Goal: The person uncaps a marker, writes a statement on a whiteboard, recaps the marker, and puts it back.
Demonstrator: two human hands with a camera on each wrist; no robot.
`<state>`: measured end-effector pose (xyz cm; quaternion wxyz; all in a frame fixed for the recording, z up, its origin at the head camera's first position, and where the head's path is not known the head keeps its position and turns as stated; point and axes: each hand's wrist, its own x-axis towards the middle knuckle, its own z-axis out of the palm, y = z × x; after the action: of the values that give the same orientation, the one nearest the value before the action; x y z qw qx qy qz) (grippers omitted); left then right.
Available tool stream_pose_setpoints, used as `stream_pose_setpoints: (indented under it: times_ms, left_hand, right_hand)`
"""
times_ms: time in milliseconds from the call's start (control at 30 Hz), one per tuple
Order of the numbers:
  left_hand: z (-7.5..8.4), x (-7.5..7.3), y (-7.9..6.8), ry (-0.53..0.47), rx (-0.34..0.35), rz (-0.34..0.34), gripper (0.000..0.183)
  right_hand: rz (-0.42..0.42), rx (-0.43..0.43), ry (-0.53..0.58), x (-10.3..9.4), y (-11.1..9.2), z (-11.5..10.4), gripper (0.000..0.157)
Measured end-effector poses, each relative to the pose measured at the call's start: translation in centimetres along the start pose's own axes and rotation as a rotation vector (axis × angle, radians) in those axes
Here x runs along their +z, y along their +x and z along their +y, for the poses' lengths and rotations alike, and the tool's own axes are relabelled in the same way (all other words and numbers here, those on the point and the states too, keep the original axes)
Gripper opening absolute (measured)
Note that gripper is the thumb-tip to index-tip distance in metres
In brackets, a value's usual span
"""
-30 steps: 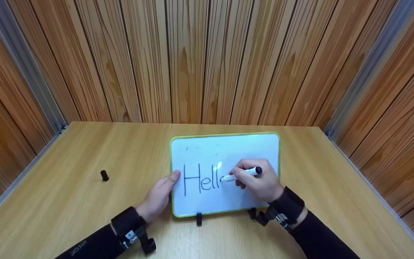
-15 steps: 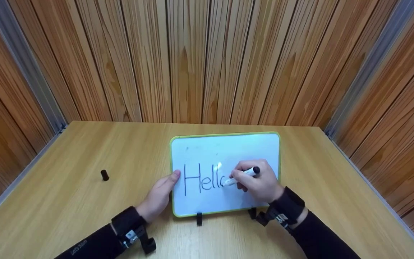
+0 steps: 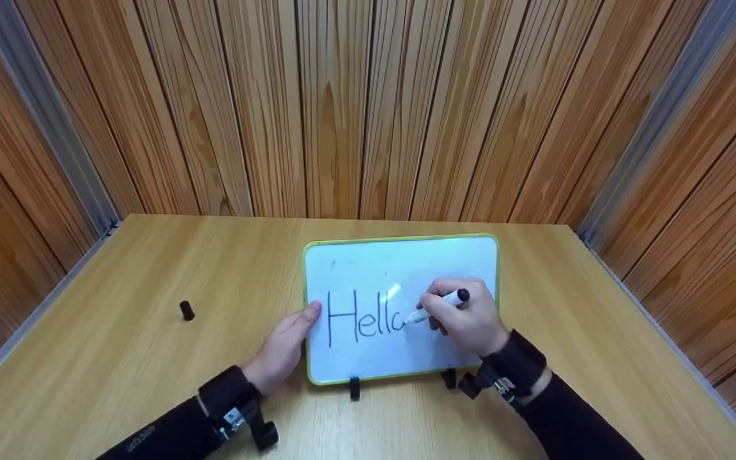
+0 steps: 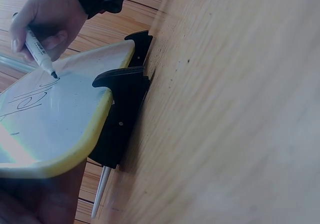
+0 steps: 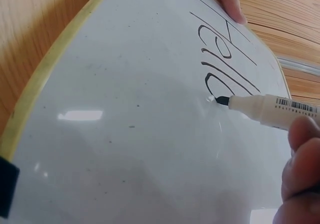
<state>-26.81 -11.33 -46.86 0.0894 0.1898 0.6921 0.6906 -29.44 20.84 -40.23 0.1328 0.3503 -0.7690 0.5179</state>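
Observation:
A whiteboard (image 3: 368,268) with a yellow-green rim leans on a black stand (image 4: 117,119) on the table. "Hell" and a partly drawn round letter are written on it in black. My right hand (image 3: 467,319) pinches a white marker (image 3: 435,308) with a black end. In the right wrist view the marker's dark tip (image 5: 222,100) touches the board at the end of the round stroke. At the board's left edge my left hand (image 3: 282,348) grips the rim, thumb on the front. Its other fingers are mostly hidden behind the board.
A black marker cap (image 3: 186,310) stands on the wooden table (image 3: 234,268), left of the board. Wood-panelled walls (image 3: 336,108) close in the back and both sides.
The marker has moved down round the curve, then right and slightly up, lengthening the round letter after "Hell". My left hand and the board have stayed in place.

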Motion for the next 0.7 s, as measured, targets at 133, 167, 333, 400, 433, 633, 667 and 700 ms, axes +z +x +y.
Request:
stream_pose_setpoints:
  times_ms: [133,167,333,400,433,633,667,700]
  left_hand:
    - [0.03,0.07,0.05,0.001,0.0,0.005,0.068]
    - [0.04,0.08,0.05,0.001,-0.001,0.007,0.068]
    - [0.16,0.09,-0.05,-0.045,-0.019,-0.004,0.07]
    - [0.17,0.12,-0.07,-0.063,-0.026,-0.007,0.07]
    - [0.17,0.13,-0.05,-0.062,-0.026,-0.008,0.07]
    - [0.21,0.06,-0.07,-0.053,-0.023,-0.015,0.07]
    - [0.2,0.05,-0.09,-0.051,-0.022,-0.016,0.07]
    - [0.21,0.05,-0.1,-0.051,-0.021,-0.015,0.07]
  right_hand:
    - [0.039,-0.008,0.0,0.03,0.04,-0.1,0.031]
    - [0.046,-0.016,0.0,0.06,0.05,-0.12,0.031]
    - [0.076,-0.081,0.015,0.33,0.05,-0.04,0.029]
    - [0.085,-0.095,0.022,0.43,0.04,-0.06,0.029]
    - [0.088,-0.094,0.02,0.47,0.03,-0.08,0.029]
    - [0.09,-0.078,0.015,0.61,-0.03,-0.12,0.029]
    - [0.086,-0.081,0.018,0.63,-0.03,-0.11,0.029]
    - [0.083,-0.085,0.018,0.64,-0.02,-0.09,0.029]
